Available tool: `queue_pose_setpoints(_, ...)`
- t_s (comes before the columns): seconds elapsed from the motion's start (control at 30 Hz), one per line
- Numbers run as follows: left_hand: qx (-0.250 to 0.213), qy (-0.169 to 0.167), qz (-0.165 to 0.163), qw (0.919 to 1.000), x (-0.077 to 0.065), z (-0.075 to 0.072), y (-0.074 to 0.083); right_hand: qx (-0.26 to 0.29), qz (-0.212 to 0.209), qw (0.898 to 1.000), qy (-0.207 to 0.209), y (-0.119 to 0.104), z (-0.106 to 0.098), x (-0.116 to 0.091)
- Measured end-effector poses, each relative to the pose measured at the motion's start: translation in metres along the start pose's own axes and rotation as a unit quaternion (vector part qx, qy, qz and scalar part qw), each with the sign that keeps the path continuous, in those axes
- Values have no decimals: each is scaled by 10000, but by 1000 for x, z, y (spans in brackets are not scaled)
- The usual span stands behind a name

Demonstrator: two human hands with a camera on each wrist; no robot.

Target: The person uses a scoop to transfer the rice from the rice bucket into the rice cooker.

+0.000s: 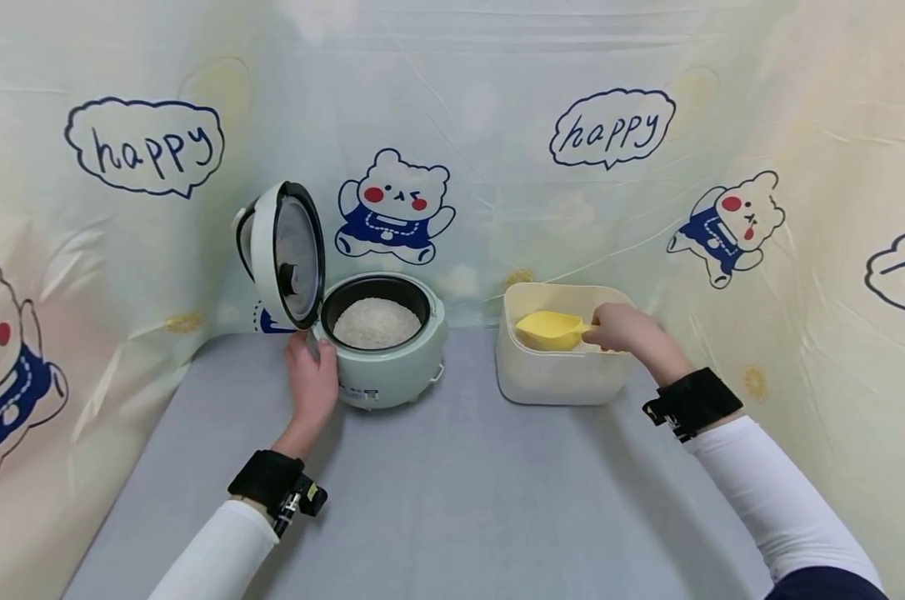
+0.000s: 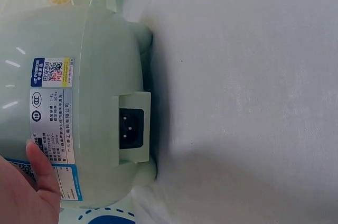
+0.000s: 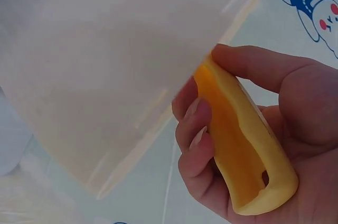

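My left hand (image 1: 312,379) rests against the side of a pale green rice cooker (image 1: 388,375), below its raised lid (image 1: 300,254). The left wrist view shows a straight digit on the cooker's label (image 2: 55,123), near the power socket (image 2: 131,129). White rice (image 1: 377,323) lies heaped in the cooker's dark inner pot. On the right, my right hand (image 1: 623,327) grips a yellow scoop (image 1: 550,330) by its hollow handle (image 3: 248,145). The scoop's bowl is inside a white bin (image 1: 561,379), over the near wall in the head view. The bin's depth is hidden.
A grey cloth (image 1: 460,483) covers the table under the cooker and bin, which stand apart with the bin to the right. A printed curtain (image 1: 497,208) with bears and "happy" bubbles hangs close behind and along both sides.
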State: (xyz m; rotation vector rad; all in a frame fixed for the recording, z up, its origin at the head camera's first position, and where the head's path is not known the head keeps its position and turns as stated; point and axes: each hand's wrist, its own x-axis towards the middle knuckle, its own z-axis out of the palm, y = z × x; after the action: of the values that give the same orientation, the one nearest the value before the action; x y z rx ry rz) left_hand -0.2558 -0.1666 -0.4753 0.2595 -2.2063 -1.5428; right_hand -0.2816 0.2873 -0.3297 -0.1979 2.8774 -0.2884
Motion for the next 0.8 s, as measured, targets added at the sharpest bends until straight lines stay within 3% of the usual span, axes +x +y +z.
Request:
queue_pose_setpoints(0.23,-90,82,30,9999,2,1,0,257,-54,9992,285,-1,-14,-11)
queue_pose_setpoints(0.4,-24,33,9,10000,1,2,0,731,-231,9961,442,-4,-22,-29)
queue_pose_setpoints(0.63,-59,-109,-19,9999,-1,1,2,1224,-731,9896,215,-13,-15,-54)
queue_pose_setpoints(0.8,-80,-96,-42,9999,0,2,2,1070,-892,9896,365,-14,-12,-61)
